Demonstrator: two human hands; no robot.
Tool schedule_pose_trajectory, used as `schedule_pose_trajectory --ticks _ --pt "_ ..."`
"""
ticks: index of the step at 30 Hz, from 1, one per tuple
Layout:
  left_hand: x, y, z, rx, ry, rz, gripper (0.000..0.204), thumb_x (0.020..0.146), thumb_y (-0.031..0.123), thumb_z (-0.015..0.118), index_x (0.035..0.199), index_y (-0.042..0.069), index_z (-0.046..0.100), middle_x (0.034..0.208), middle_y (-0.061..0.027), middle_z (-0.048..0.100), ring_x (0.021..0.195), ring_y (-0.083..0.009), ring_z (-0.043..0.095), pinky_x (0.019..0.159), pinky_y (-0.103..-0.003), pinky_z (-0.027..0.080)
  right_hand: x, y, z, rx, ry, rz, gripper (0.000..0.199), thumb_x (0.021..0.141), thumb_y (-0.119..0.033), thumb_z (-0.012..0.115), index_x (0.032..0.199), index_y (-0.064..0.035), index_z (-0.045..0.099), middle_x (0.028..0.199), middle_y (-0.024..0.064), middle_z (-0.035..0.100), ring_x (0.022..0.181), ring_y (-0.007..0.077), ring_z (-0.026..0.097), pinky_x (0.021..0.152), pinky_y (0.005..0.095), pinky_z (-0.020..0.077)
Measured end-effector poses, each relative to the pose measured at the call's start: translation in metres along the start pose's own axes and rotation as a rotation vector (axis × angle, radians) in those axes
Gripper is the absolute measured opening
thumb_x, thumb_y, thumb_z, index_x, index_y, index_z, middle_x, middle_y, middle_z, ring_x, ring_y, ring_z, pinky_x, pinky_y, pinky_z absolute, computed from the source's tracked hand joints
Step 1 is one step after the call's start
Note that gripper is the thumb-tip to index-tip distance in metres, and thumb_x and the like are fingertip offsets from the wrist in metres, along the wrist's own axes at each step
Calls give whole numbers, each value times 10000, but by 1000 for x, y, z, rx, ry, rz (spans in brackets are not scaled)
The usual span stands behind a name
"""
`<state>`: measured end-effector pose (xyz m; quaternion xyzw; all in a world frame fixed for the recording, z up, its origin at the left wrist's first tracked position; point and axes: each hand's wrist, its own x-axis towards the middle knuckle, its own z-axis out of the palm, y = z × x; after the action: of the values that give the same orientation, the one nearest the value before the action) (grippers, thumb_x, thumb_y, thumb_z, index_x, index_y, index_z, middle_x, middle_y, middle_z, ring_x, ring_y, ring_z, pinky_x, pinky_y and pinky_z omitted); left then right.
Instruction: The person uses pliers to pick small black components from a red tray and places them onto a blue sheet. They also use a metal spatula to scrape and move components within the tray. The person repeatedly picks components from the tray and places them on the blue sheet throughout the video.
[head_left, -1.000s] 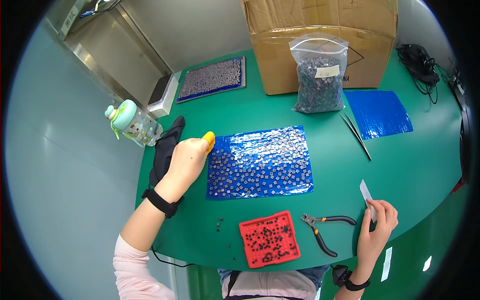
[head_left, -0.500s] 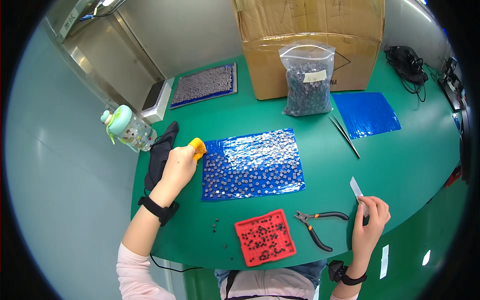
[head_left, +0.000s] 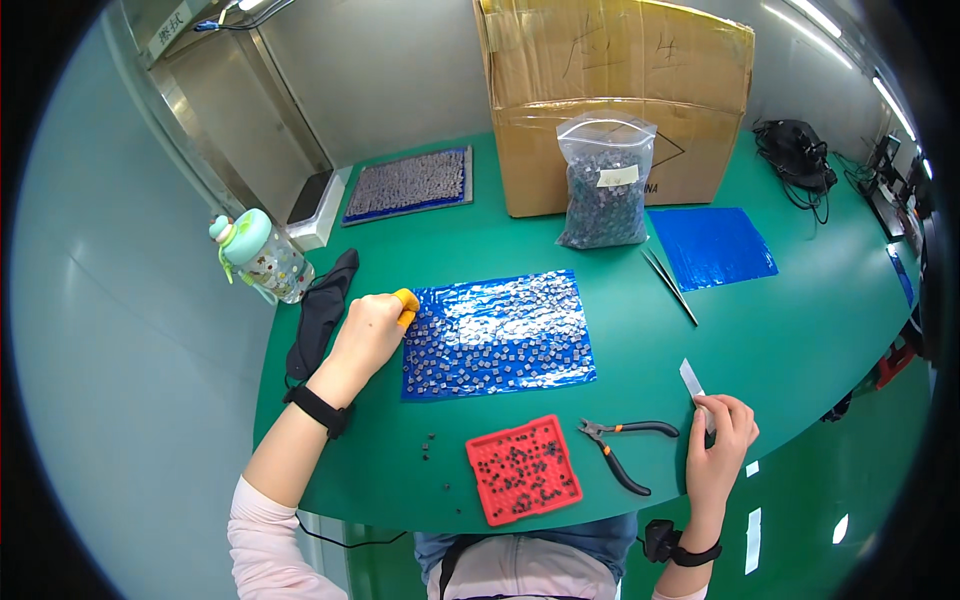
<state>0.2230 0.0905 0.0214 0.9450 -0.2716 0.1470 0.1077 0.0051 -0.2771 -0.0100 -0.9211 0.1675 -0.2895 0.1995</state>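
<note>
Left hand (head_left: pixel 368 335) curled shut, yellow-capped fingertips (head_left: pixel 406 304) pinning the left edge of the blue sheet (head_left: pixel 498 335) of small parts (likely to keep it from sliding). Right hand (head_left: pixel 720 440) pinching a thin strip (head_left: pixel 693 381) upright above the desk (head_left: pixel 800 320), beside pliers (head_left: pixel 625 450) and red tray (head_left: pixel 524 469).

A green counter (head_left: pixel 800 330) with a curved edge fills the middle of the room. Behind it rises a pale grey wall (head_left: pixel 400 70), with a metal-framed door (head_left: pixel 215 120) at the left. Long ceiling lights (head_left: pixel 820 20) glow at the upper right. The floor (head_left: pixel 100 350) at the left is smooth and grey-blue.
</note>
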Motion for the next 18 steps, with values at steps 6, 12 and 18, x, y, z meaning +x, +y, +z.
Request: schedule_pose_trajectory --ticks 6,12,18 --pt "2 -3 -3 -30 -2 -17 147 778 50 696 918 42 742 849 -164 691 771 -319 670 726 -375 547 0 -1 -2 19 -6 -6 132 857 -60 603 977 -75 655 1009 50 590 1018 232 514 949 370 325" --pt "4 -9 -3 -172 -45 -193 171 785 25 688 949 27 738 911 -171 703 835 -301 686 766 -356 545 5 -5 -14 152 23 50 138 855 -43 590 971 -77 657 982 54 589 970 228 536 930 369 341" --pt "-2 6 -38 -49 64 -165 172 773 49 684 935 53 743 929 -195 683 819 -321 679 738 -391 532 0 -59 -75 493 -2 -293 86 788 -62 634 868 -60 604 826 77 595 797 220 558 816 394 395"
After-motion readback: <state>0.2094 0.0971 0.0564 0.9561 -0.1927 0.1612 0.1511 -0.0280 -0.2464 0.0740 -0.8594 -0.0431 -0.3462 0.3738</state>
